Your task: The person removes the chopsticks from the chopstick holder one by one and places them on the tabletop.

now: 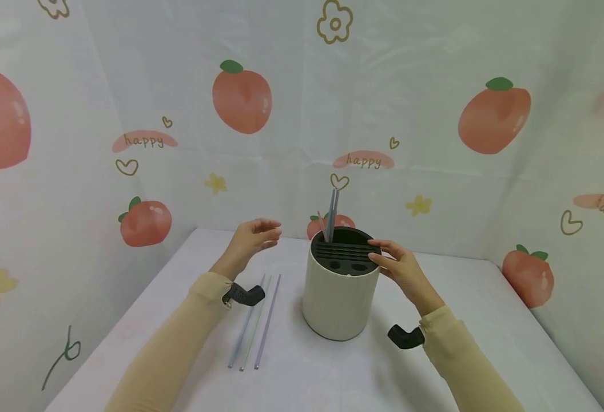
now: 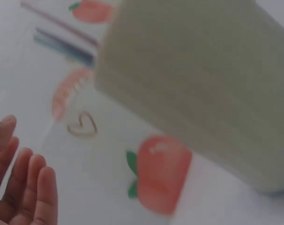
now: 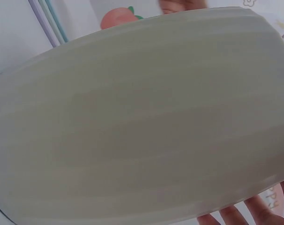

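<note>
A cream cylindrical pen holder (image 1: pixel 340 303) with a black slotted insert (image 1: pixel 343 252) stands upright on the table. My right hand (image 1: pixel 404 266) holds its right side, thumb and forefinger over the rim; in the right wrist view, fingers (image 3: pixel 259 211) show along the holder's edge. Several slim pencil-like sticks (image 1: pixel 333 212) stand in the back compartment, a pinkish one (image 1: pixel 322 226) leaning left. My left hand (image 1: pixel 250 243) hovers left of the holder, apart from it, with nothing between its loosely bent fingers. Three pastel sticks, blue (image 1: pixel 241 337), pale green (image 1: pixel 253 332) and purple (image 1: pixel 267 323), lie below it.
The white table (image 1: pixel 322 377) meets a fruit-printed cloth (image 1: pixel 291 171) at the back and sides. A black wrist camera (image 1: pixel 247 294) sits on the left wrist, another camera (image 1: pixel 406 336) on the right.
</note>
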The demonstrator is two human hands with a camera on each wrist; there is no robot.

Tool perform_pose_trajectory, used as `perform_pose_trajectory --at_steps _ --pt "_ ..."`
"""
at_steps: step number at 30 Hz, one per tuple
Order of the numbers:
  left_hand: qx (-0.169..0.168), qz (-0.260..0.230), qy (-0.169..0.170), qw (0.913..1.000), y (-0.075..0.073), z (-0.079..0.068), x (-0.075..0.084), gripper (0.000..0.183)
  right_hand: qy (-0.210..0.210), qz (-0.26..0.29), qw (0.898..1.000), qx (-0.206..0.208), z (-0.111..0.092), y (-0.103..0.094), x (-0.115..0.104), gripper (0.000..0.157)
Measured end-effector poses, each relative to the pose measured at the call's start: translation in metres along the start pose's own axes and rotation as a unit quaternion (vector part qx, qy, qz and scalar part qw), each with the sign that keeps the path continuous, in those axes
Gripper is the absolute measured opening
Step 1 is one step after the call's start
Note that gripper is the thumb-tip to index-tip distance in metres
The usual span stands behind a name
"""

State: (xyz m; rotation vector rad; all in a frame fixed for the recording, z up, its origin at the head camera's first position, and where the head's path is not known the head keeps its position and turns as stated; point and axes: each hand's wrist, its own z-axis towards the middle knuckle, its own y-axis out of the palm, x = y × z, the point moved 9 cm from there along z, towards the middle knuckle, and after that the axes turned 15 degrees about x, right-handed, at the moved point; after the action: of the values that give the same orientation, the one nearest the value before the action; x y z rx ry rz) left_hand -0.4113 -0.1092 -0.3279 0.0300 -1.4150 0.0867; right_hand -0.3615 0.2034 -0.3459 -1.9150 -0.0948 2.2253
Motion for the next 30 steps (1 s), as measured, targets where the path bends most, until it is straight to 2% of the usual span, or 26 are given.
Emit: perform_pose_trajectory --at_steps 4,7,9,14,19,26,30 --pt "-0.034 -0.039 0.044 0.9977 0.026 0.000 0.034 0.032 0.002 0.004 1.000 -0.003 -0.001 0.001 0.000 0.055" --pt "-0.060 -0.047 0.072 0.9945 0.045 -0.002 0.049 0.029 0.004 0.004 1.000 -0.001 0.000 0.000 0.000 0.054" --pt "-0.073 -0.039 0.087 0.9928 0.056 -0.004 0.053 0.030 0.005 0.003 1.000 0.001 0.000 0.000 0.000 0.053" --pt "-0.094 -0.013 0.098 0.9906 0.075 -0.007 0.051 0.025 0.003 0.003 1.000 -0.001 0.000 -0.001 0.001 0.053" --pt "-0.105 -0.014 0.096 0.9898 0.087 -0.010 0.047 0.017 0.001 0.006 1.000 -0.003 0.001 0.000 0.003 0.055" --pt "-0.112 -0.001 0.098 0.9888 0.094 -0.012 0.044 0.019 -0.004 0.002 1.000 -0.004 0.002 0.000 0.004 0.055" --pt "-0.110 0.003 0.101 0.9888 0.095 -0.012 0.043 0.014 -0.005 0.000 1.000 -0.004 0.002 -0.001 0.004 0.055"
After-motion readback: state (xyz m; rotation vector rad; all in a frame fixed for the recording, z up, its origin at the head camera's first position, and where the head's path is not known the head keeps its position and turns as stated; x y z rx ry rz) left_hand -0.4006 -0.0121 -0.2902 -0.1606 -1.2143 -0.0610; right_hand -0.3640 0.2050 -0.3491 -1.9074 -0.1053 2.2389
